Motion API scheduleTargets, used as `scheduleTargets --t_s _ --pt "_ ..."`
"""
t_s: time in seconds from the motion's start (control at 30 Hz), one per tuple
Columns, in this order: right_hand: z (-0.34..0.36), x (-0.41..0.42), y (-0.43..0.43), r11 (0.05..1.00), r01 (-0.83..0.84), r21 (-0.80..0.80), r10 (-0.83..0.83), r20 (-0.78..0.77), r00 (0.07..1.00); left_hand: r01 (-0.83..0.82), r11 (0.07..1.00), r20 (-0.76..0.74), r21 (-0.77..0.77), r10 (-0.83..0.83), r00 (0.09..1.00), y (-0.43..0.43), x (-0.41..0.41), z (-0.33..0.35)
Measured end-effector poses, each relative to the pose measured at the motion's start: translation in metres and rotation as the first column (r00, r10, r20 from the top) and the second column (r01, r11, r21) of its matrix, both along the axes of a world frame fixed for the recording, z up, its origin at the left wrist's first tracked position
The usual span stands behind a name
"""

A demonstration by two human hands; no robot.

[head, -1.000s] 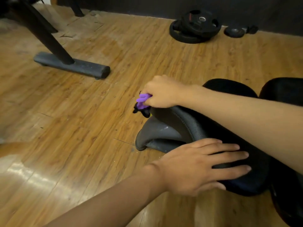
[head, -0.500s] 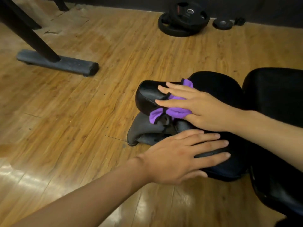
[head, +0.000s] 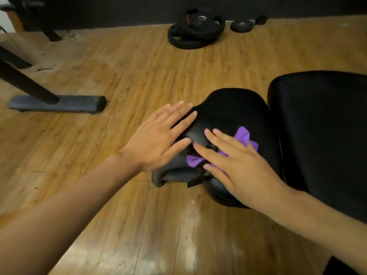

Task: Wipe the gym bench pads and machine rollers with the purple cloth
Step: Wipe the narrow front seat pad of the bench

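The purple cloth (head: pixel 243 136) lies bunched on the near left part of the small black seat pad (head: pixel 234 108), and that pad serves here as the landmark. The right hand (head: pixel 238 167) lies flat on top of the cloth and presses it onto the pad. Its grip is wide open, with fingers straight and spread and nothing curled round the cloth. Purple folds stick out on both sides of the hand, one toward the far side of the pad and one below the fingertips at the pad's near left edge.

The left hand (head: pixel 156 139) rests palm down on the left edge of the pad, just beside the right fingertips. Its grip is open too, fingers straight and close together, and it holds nothing.

Under the pad's near left edge a grey padded part (head: pixel 174 174) sticks out over the wooden floor (head: pixel 139 76). Just to the right of the pad, almost touching it, is a bigger black pad (head: pixel 321 135).

Well to the left of the pad a dark foot bar (head: pixel 59 104) lies on the floor, with a slanted black post (head: pixel 23 84) rising from it. Far beyond the pad, by the dark wall (head: pixel 119 10), lies a stack of black weight plates (head: pixel 195 30), with a smaller plate (head: pixel 242 25) to its right.
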State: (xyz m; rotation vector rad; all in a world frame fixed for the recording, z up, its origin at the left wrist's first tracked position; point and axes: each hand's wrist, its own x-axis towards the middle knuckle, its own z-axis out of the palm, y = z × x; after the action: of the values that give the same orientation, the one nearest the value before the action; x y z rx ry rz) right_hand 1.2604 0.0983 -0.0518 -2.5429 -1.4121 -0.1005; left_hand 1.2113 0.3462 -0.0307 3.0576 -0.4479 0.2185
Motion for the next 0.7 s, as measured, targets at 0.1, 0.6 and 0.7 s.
scheduleTargets --t_s 0.1,0.6,0.7 --pt "-0.006 -0.017 -0.018 0.997 0.069 0.047 -0.071 0.047 0.996 0.054 0.998 -0.01 0.022 -0.054 0.999 0.009 0.007 -0.016" --pt "0.002 -0.059 -0.04 0.647 0.763 0.019 -0.733 -0.261 0.628 -0.018 1.0 -0.499 0.0 0.015 0.867 -0.023 0.001 0.046" --pt "0.086 -0.084 -0.052 0.424 0.9 -0.102 -0.852 -0.381 0.358 0.137 0.98 -0.556 0.146 -0.033 0.831 -0.048 -0.018 0.128"
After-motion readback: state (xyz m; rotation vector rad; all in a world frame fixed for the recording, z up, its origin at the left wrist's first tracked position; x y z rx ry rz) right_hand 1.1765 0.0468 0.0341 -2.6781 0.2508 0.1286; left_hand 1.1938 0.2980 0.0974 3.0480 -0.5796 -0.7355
